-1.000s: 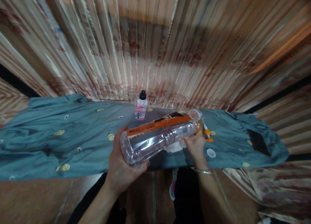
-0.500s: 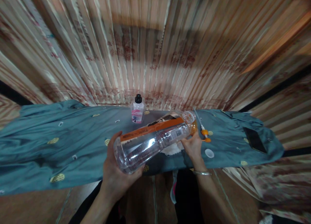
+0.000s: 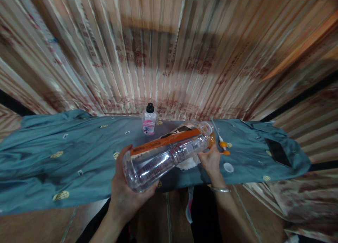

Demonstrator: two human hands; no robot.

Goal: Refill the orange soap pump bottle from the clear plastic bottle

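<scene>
I hold a large clear plastic bottle (image 3: 166, 155) with an orange label on its side, tilted, above the near edge of a table draped in blue-grey cloth (image 3: 66, 155). My left hand (image 3: 126, 193) cups its base from below, fingers wrapped round it. My right hand (image 3: 211, 160) grips the neck end; what it holds besides the bottle is hidden. Under the bottle lies a white crumpled cloth or tissue (image 3: 186, 162). A thin stick with orange beads (image 3: 220, 139) lies just beyond my right hand, and a white cap (image 3: 228, 167) sits on the cloth to its right.
A small bottle with a black cap and pink label (image 3: 149, 121) stands at the table's far edge. A dark phone (image 3: 278, 152) lies at the right end. A striped curtain hangs behind. The floor and my legs show below the table's near edge.
The bottle's base has sunk slightly and come a little nearer to me; both hands keep their hold. The view has shifted a bit.
</scene>
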